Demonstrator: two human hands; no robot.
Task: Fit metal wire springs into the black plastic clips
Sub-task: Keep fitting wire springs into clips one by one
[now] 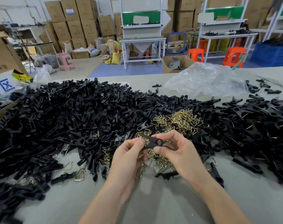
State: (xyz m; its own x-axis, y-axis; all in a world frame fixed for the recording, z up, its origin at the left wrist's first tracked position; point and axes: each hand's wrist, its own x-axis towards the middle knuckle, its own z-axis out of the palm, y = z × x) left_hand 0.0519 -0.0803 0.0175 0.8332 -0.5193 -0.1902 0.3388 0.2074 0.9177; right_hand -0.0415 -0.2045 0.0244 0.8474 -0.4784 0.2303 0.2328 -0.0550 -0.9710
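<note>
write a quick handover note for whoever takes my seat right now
Hands: left hand and right hand each pinch one end of a black clip; whether a spring is in it, cannot tell.
Things: springs heaped behind the hands, loose clips piled left on the table.
Done: clips on the right show wire, seemingly fitted.
Left: the held clip, then the left pile.
</note>
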